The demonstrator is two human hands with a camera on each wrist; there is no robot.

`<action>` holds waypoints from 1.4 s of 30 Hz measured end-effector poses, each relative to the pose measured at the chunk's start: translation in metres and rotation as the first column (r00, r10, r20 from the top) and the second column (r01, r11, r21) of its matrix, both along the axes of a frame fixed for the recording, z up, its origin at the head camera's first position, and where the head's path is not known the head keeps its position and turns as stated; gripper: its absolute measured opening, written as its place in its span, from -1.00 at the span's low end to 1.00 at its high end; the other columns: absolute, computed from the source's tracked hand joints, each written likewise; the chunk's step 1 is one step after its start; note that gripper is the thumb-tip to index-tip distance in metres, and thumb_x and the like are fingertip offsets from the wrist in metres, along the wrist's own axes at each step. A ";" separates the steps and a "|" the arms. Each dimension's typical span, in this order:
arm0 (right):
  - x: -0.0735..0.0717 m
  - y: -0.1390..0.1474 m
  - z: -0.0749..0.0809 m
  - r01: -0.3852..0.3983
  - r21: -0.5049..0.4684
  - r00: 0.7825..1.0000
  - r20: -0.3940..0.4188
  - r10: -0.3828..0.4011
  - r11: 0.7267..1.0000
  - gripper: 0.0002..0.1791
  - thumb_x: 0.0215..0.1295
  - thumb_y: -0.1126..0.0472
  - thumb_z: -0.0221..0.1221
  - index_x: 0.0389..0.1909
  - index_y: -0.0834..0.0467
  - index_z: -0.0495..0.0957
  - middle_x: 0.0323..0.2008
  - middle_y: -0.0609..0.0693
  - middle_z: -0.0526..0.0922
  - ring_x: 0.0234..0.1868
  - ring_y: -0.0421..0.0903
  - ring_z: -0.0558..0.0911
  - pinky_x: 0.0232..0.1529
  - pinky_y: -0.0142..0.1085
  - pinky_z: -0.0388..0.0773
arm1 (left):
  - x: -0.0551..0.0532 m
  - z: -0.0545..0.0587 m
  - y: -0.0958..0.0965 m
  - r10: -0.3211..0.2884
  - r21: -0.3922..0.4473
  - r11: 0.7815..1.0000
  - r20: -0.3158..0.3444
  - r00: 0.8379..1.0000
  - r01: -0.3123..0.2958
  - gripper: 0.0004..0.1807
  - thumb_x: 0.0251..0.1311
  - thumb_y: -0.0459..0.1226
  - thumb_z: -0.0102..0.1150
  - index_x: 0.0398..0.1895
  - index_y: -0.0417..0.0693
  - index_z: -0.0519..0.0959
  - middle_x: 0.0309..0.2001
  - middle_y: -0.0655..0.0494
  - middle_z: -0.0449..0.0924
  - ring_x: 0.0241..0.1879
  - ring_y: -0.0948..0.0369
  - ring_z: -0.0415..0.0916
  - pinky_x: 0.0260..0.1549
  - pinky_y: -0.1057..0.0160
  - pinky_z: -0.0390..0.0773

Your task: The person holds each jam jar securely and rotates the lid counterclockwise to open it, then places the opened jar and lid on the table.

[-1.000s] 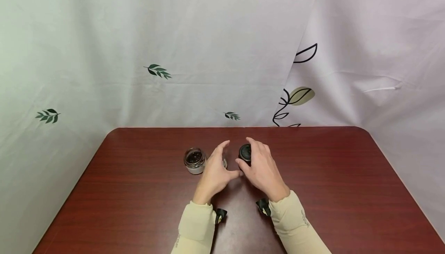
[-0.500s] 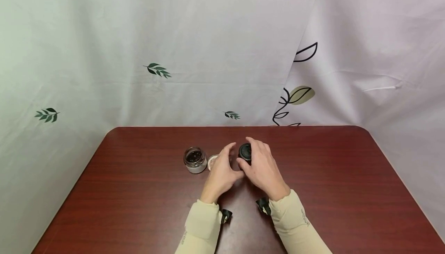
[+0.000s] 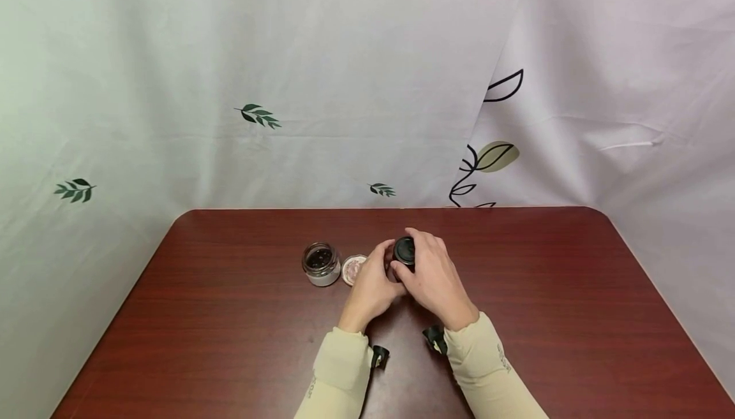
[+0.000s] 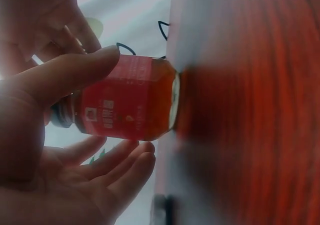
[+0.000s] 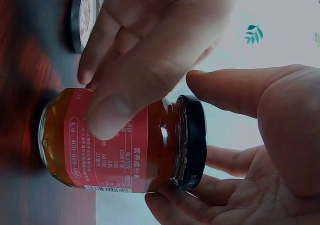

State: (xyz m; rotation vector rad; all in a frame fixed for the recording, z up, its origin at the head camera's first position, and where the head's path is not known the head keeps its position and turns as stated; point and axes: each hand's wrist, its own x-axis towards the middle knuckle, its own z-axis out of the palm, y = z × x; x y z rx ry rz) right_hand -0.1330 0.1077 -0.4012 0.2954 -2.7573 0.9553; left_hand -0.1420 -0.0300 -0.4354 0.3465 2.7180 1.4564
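Observation:
A glass jar of amber contents with a red label [image 5: 137, 157] and a black lid [image 3: 404, 250] stands between both hands at the middle of the table. My left hand [image 3: 373, 291] curls round the jar's body from the left, its thumb [image 4: 95, 65] lying over the label. Round the lid end, my right hand [image 3: 433, 275] holds from the right with bent fingers; thumb contact with the lid is unclear. Left of the hands sits an open glass jar [image 3: 321, 266] with dark contents. Beside it lies a loose lid [image 3: 353, 270], pale inside up, partly hidden by my left hand.
The brown wooden table [image 3: 230, 330] has rounded far corners. White cloth [image 3: 344, 87] with leaf prints hangs behind it and along the sides. Dark wrist cameras [image 3: 380, 356] sit at both cream sleeves [image 3: 485, 355].
My left hand has moved right from beside the open jar to the red-labelled jar, uncovering the loose lid. The right hand has stayed nearly still.

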 end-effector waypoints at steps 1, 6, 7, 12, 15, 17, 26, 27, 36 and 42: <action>0.000 0.000 0.000 0.000 0.000 1.000 0.004 0.000 1.000 -0.31 0.24 0.17 0.37 0.33 0.35 0.38 0.22 0.31 0.50 0.27 0.27 0.41 0.17 0.07 0.45 | 0.000 -0.001 0.001 0.002 0.000 1.000 -0.001 1.000 -0.002 -0.16 0.00 -0.36 0.42 0.42 -0.22 0.31 0.11 -0.05 0.58 0.08 0.08 0.54 0.12 0.03 0.49; 0.001 0.001 0.000 0.001 -0.006 1.000 0.010 -0.001 1.000 -0.33 0.26 0.17 0.36 0.32 0.34 0.39 0.21 0.30 0.51 0.26 0.26 0.42 0.16 0.07 0.46 | -0.001 -0.004 0.004 0.006 0.003 1.000 0.000 1.000 -0.006 -0.17 -0.04 -0.38 0.43 0.39 -0.24 0.34 0.11 -0.07 0.60 0.08 0.08 0.55 0.12 0.04 0.49; 0.001 0.001 0.000 0.001 -0.005 1.000 0.010 -0.001 1.000 -0.33 0.26 0.16 0.36 0.32 0.34 0.39 0.21 0.30 0.51 0.26 0.26 0.42 0.17 0.07 0.46 | -0.001 -0.005 0.004 0.007 0.004 1.000 0.005 1.000 -0.008 -0.17 -0.04 -0.38 0.43 0.39 -0.24 0.34 0.12 -0.07 0.59 0.09 0.08 0.54 0.13 0.04 0.49; 0.001 0.001 -0.002 0.005 -0.013 1.000 0.006 -0.005 1.000 -0.33 0.25 0.16 0.36 0.31 0.34 0.39 0.21 0.31 0.51 0.26 0.26 0.42 0.16 0.07 0.46 | -0.001 -0.006 0.006 0.003 -0.006 1.000 0.013 1.000 -0.003 -0.16 -0.03 -0.36 0.43 0.40 -0.25 0.32 0.17 -0.12 0.56 0.14 0.02 0.53 0.15 0.00 0.47; 0.001 0.001 -0.002 0.006 -0.016 1.000 0.015 -0.006 1.000 -0.34 0.27 0.16 0.35 0.32 0.33 0.39 0.22 0.30 0.50 0.26 0.26 0.42 0.15 0.08 0.47 | -0.001 -0.006 0.006 -0.001 -0.007 1.000 0.013 1.000 0.001 -0.15 -0.03 -0.35 0.44 0.40 -0.25 0.32 0.20 -0.13 0.54 0.15 0.00 0.52 0.16 -0.01 0.47; 0.001 0.001 -0.001 0.009 -0.014 1.000 0.020 -0.009 1.000 -0.34 0.28 0.15 0.35 0.32 0.33 0.40 0.22 0.30 0.50 0.26 0.26 0.42 0.15 0.08 0.47 | -0.001 -0.006 0.006 -0.002 -0.008 1.000 0.013 1.000 0.002 -0.15 -0.03 -0.34 0.45 0.40 -0.25 0.32 0.21 -0.14 0.54 0.16 -0.01 0.52 0.16 -0.02 0.47; 0.000 0.001 -0.001 0.008 0.000 1.000 0.010 -0.008 1.000 -0.35 0.28 0.14 0.35 0.29 0.36 0.40 0.18 0.32 0.52 0.24 0.27 0.44 0.17 0.07 0.45 | -0.002 -0.007 0.007 0.001 -0.013 1.000 0.017 1.000 -0.001 -0.17 -0.02 -0.36 0.43 0.38 -0.31 0.33 0.20 -0.18 0.54 0.15 -0.02 0.52 0.15 -0.03 0.48; -0.001 0.001 -0.001 0.008 0.002 1.000 0.009 -0.008 1.000 -0.35 0.28 0.14 0.35 0.29 0.36 0.40 0.18 0.32 0.52 0.23 0.27 0.44 0.17 0.07 0.45 | -0.002 -0.007 0.007 0.002 -0.013 1.000 0.021 1.000 -0.001 -0.18 -0.02 -0.36 0.43 0.38 -0.31 0.33 0.20 -0.18 0.54 0.15 -0.02 0.52 0.15 -0.02 0.48; -0.001 0.000 -0.002 0.007 0.008 1.000 0.009 -0.007 1.000 -0.36 0.27 0.14 0.34 0.27 0.39 0.42 0.15 0.32 0.53 0.21 0.27 0.45 0.17 0.06 0.44 | -0.004 -0.007 0.006 0.011 -0.041 0.999 0.009 1.000 -0.011 -0.28 0.03 -0.33 0.40 0.30 -0.35 0.41 0.18 -0.21 0.53 0.16 -0.07 0.51 0.16 -0.05 0.47; -0.002 0.000 -0.002 0.003 0.022 1.000 -0.011 -0.003 1.000 -0.36 0.27 0.14 0.35 0.26 0.40 0.43 0.13 0.32 0.54 0.18 0.27 0.47 0.17 0.06 0.44 | -0.004 -0.008 0.005 0.017 -0.052 0.998 -0.009 1.000 -0.018 -0.37 0.07 -0.34 0.35 0.25 -0.34 0.45 0.10 -0.18 0.58 0.06 -0.02 0.55 0.08 -0.02 0.50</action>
